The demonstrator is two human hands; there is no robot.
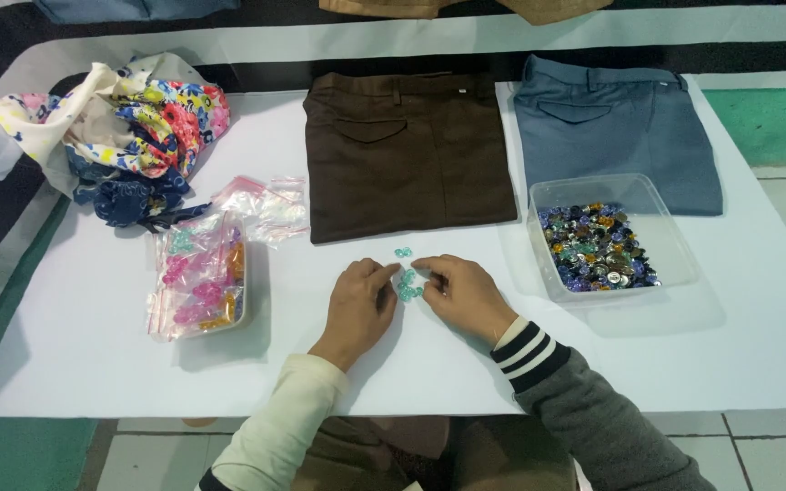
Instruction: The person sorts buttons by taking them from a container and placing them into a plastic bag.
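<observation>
on the white table, both hands touch teal buttons.

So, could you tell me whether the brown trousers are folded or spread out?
Folded: the brown trousers lie as a compact rectangle, waistband on top.

Beads lie on the table between the left hand and right hand. Behind them lie two trousers. Right sits a tub of buttons; left, a tray of bags, cloth behind.
</observation>
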